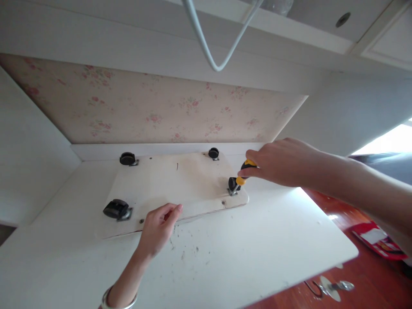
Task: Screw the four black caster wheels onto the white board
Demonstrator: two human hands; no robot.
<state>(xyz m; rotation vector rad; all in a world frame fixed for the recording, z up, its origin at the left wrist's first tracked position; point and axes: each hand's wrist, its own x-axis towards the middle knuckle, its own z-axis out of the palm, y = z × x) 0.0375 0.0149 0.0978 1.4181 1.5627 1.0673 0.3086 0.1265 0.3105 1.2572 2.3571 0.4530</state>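
My right hand (270, 161) is wrapped round the handle of a yellow and black screwdriver (241, 180). The tool slants down, its tip at the mounting plate of a black caster wheel (233, 184). That caster stands near the right end of a white board (180, 189), which lies flat. My left hand (162, 223) rests at the board's front edge, fingers curled and thumb against them; whatever they hold, if anything, is hidden. Other casters stand at the back right (213, 153), back left (128, 159) and front left (116, 209) corners.
Under the board is a white desktop (273, 231) with dark specks. Behind rises a floral wall panel (180, 107); a white shelf (161, 38) and a hanging white cable (219, 64) are overhead. A red item (380, 240) lies on the reddish floor (296, 296) at right.
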